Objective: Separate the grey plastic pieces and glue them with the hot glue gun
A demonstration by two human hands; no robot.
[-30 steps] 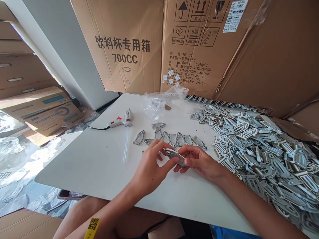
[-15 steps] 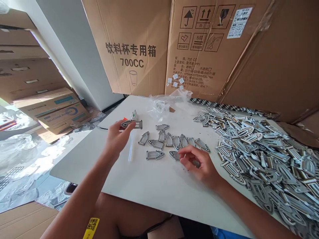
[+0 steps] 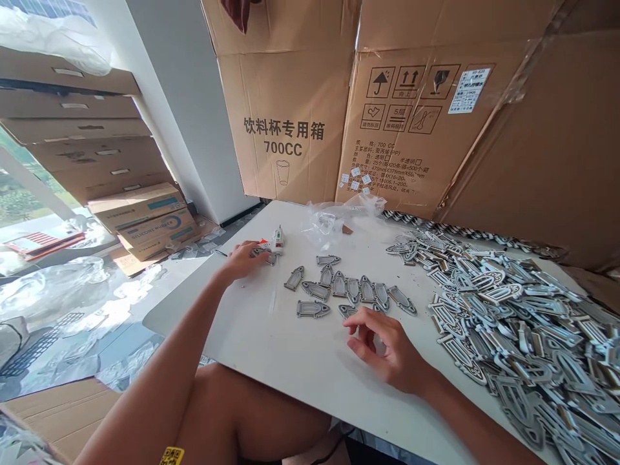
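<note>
My left hand (image 3: 242, 261) is at the far left of the table, its fingers closed on a small grey pointed-arch frame (image 3: 269, 258). That piece is held low, just in front of a small white device (image 3: 278, 237) with a thin tip; the fingers hide part of it. My right hand (image 3: 387, 345) hovers over the table front with bent fingers and a gap between thumb and forefinger. Nothing shows in it. Close beyond its fingertips lies a grey frame (image 3: 347, 312), partly covered. Several more grey frames (image 3: 339, 284) lie spread in the middle, one frame (image 3: 312, 309) nearer me.
A large heap of grey and white frames (image 3: 504, 310) covers the table's right side. Crumpled clear plastic (image 3: 324, 223) lies at the back, before tall cardboard boxes (image 3: 290, 84). Stacked cartons (image 3: 155, 219) and plastic wrap (image 3: 62, 284) are on the floor at left.
My left hand has lowered the grey frame toward the table beside the white device. My right hand has drawn back slightly from the nearest frame. The view has tilted up and turned left.
</note>
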